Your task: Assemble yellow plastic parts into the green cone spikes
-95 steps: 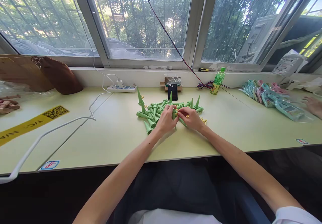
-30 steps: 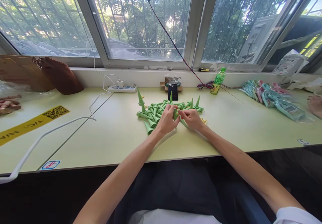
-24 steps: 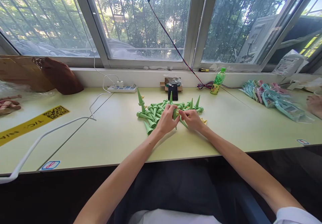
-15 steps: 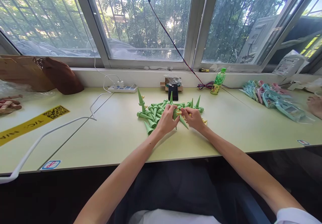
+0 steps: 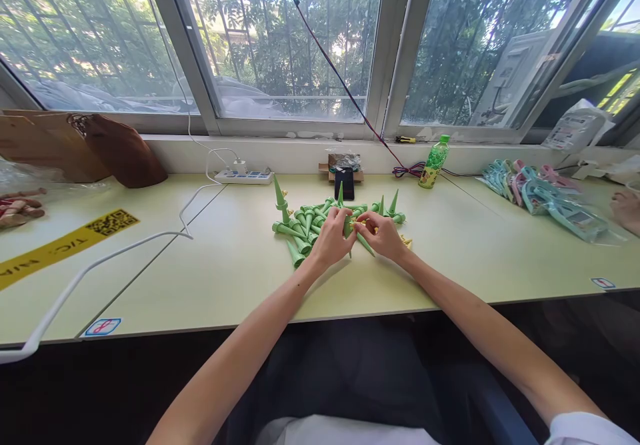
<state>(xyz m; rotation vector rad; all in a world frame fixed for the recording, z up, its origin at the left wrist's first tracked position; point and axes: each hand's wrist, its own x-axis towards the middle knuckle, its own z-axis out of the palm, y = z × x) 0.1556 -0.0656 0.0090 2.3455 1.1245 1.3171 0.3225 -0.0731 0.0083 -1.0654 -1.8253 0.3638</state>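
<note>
My left hand is closed around a green plastic watering spike, held point-down over the table. Close against it on the right, my right hand pinches a small yellow part at the spike's side; the fingertips hide most of that part. Around both hands lies a pile of similar green cone-shaped spikes, several of them standing point-up, such as the tall spike at the left. Small yellow pieces lie beside my right wrist, partly covered by the hand.
Behind the pile are a black phone, a small open box and a green-capped bottle. A white power strip and its cable run along the left. Pastel plastic items and another person's hand are at the right.
My right hand has shifted slightly left, its fingers now closer to the spike. My left hand holds the spike in the same place.
</note>
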